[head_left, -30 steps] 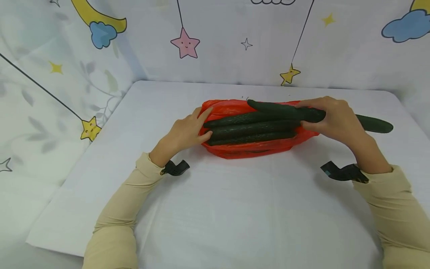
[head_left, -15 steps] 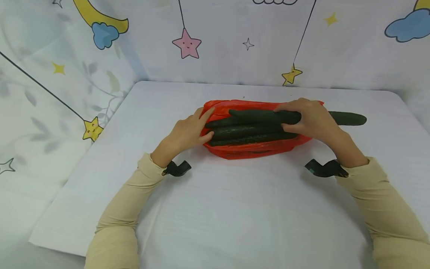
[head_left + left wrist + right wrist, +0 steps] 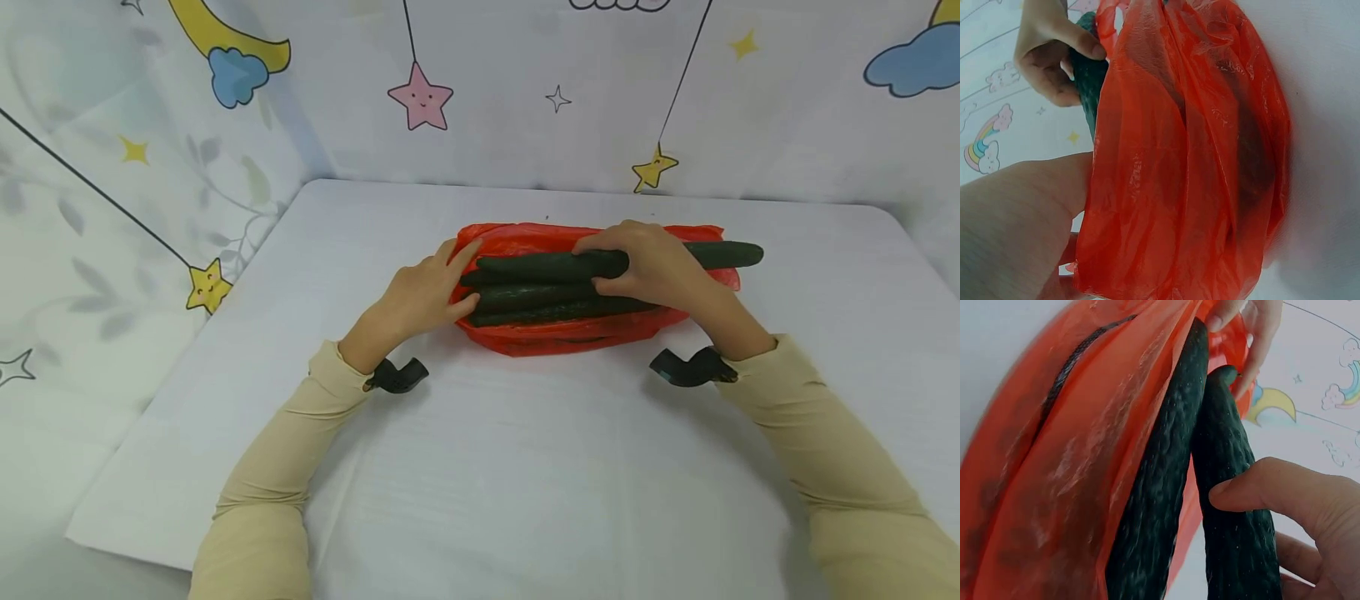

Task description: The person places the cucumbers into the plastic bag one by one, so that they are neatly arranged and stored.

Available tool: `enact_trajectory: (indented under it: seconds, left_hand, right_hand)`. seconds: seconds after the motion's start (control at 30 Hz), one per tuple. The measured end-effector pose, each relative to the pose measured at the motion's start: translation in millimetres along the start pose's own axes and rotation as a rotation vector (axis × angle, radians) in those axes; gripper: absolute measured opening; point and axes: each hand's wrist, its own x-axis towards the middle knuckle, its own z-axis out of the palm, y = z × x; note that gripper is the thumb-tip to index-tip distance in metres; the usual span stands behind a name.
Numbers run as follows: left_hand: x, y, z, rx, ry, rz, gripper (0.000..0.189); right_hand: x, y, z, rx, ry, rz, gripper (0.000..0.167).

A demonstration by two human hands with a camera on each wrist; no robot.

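My right hand [image 3: 656,258] grips a dark green cucumber [image 3: 551,265] near its middle, thumb on the near side. This cucumber lies lengthwise over several others in a red plastic bag [image 3: 558,340], its right end [image 3: 731,253] sticking out past my hand. In the right wrist view, the thumb presses on the held cucumber [image 3: 1225,450], beside another cucumber [image 3: 1163,469] along the bag's edge. My left hand [image 3: 416,292] holds the bag's left end, thumb and forefinger spread at its mouth. In the left wrist view the bag [image 3: 1172,162] hides most of its fingers.
The bag lies toward the back of a white table [image 3: 510,467]. Behind it hangs a white cloth [image 3: 495,50] printed with stars, clouds and a moon. A black wrist strap piece [image 3: 693,367] juts from the right wrist, another strap piece [image 3: 399,376] from the left.
My right hand has moved left with the cucumber, bringing it down over the others in the bag; less of it sticks out at the right. The left hand stays at the bag's left end.
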Motion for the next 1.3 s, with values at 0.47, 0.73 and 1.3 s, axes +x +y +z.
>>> enact_trajectory:
  seconds: [0.47,0.73,1.3]
  left_hand:
    - [1.2,0.0,-0.9,-0.001,-0.007,0.0,0.07]
    - [1.1,-0.6,-1.2,0.004,-0.01,-0.011,0.069]
    - [-0.7,-1.5,-0.5,-0.008,-0.002,-0.005,0.07]
  right_hand:
    - [21.1,-15.8,9.3,-0.032,-0.029,-0.034,0.042]
    - [28.2,-20.0,10.4,-0.078,-0.035,-0.06,0.042]
    - [29.6,-1.3,27.3,0.053,-0.016,-0.095,0.045]
